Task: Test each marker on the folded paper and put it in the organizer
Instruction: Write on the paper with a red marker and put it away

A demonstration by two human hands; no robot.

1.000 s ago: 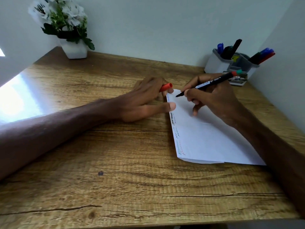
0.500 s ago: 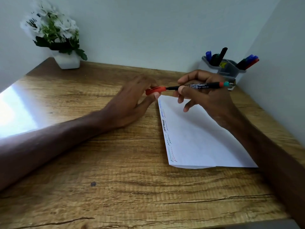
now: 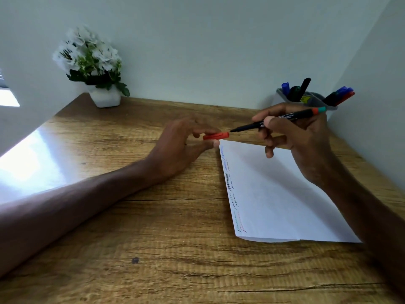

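My right hand (image 3: 300,139) grips a black marker (image 3: 282,118) with a red and teal end, held nearly level above the far edge of the folded paper (image 3: 276,194). Its bare tip points left at a red cap (image 3: 215,136), which my left hand (image 3: 182,145) pinches between thumb and fingers. Tip and cap mouth are almost touching. Several coloured scribbles run down the paper's left edge. The grey organizer (image 3: 315,99) stands at the back right corner, behind my right hand, with several markers upright in it.
A white pot of white flowers (image 3: 96,71) stands at the back left of the wooden desk (image 3: 153,249). Walls close the desk at the back and right. Bright glare lies on the desk's left side.
My right hand lifted the marker off the paper and turned it level. My left hand raised the red cap toward the tip. The camera tilted upward.
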